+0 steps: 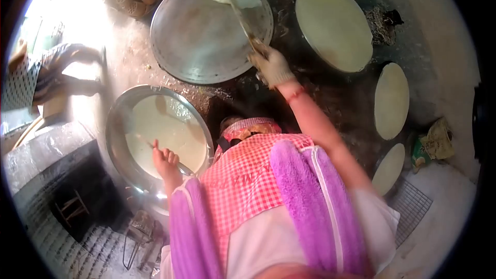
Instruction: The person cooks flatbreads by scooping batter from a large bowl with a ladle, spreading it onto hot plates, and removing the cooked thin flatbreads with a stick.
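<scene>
The stick (239, 18) is gripped in the right hand (273, 67), its length angled forward-left across the pan (199, 33) to the far rim.

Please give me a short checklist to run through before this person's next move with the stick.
1. Right hand gripping the stick: ok, gloved fingers close around it.
2. Stick's far end over the large griddle: ok, near its far edge.
3. Griddle fully coated: not ok, much of its grey surface shows.
4. Pale batter available in the metal bowl: ok, a broad pool shows.
5. Left hand holding a utensil securely: cannot tell, its grip is unclear.
6. Griddle hot enough: cannot tell, nothing visible settles it.
</scene>
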Available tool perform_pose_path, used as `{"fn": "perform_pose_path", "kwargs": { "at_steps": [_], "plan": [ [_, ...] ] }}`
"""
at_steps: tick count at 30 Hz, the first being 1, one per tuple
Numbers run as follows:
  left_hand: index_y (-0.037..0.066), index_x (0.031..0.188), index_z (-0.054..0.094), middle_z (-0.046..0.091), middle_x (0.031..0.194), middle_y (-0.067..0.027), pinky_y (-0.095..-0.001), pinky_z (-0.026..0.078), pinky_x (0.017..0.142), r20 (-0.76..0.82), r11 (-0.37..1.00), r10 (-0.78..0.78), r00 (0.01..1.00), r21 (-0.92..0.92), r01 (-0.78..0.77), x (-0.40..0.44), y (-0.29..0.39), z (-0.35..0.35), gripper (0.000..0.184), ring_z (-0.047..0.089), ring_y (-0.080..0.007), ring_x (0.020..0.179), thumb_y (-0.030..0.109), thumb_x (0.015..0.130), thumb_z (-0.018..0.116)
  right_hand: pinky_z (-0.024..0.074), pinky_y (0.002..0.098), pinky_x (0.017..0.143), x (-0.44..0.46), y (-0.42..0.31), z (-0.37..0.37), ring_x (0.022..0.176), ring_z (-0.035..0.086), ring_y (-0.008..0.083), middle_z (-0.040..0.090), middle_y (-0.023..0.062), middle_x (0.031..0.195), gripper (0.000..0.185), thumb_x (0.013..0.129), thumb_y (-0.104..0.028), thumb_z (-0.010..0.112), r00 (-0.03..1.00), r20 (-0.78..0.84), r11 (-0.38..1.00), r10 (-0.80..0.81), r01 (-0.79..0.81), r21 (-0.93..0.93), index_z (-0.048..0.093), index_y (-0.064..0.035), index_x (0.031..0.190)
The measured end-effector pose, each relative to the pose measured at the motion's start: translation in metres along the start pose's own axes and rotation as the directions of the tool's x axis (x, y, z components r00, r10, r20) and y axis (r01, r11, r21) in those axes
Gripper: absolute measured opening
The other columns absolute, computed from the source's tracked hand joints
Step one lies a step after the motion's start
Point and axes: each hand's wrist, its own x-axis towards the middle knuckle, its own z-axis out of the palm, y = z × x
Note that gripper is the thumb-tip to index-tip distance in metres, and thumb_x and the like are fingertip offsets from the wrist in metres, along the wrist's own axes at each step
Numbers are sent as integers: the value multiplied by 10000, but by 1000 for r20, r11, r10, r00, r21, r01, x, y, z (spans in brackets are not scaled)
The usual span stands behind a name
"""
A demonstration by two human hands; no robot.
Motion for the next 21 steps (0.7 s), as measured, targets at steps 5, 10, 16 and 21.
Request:
{"fn": "perform_pose_path", "kwargs": {
  "at_steps": [5,10,16,21],
  "plan": [
    [86,1320,401,290,649,48,-204,211,394,-231,782,-275,933,-618,78,67,-15,21,345,229,-63,481,237,1010,407,411,235,432,77,-64,-1,475,482,84,616,-3,704,395,819,-158,688,993,36,991,-115,118,-71,617,-105,1204],
    [41,1283,427,260,648,45,-217,213,394,-227,971,-10,974,-233,-45,48,1,36,337,213,-60,479,226,1002,436,363,252,345,93,-39,26,397,456,90,551,-6,629,306,818,-133,687,992,-109,996,-61,67,52,648,-104,1120],
    [38,1270,433,254,646,41,-213,217,389,-347,888,1,938,-431,-160,60,19,8,323,219,-56,476,195,989,441,395,237,395,91,-83,8,454,466,72,617,-5,747,410,811,-133,695,996,94,1000,11,-12,3,603,-78,1207],
    [132,678,359,251,558,50,-205,217,341,-365,903,35,930,-387,-186,44,17,35,340,215,-63,405,202,968,522,466,241,510,117,-66,15,594,543,77,641,7,855,432,792,-110,713,991,127,977,44,-70,202,602,-61,1207]
  ]
}}
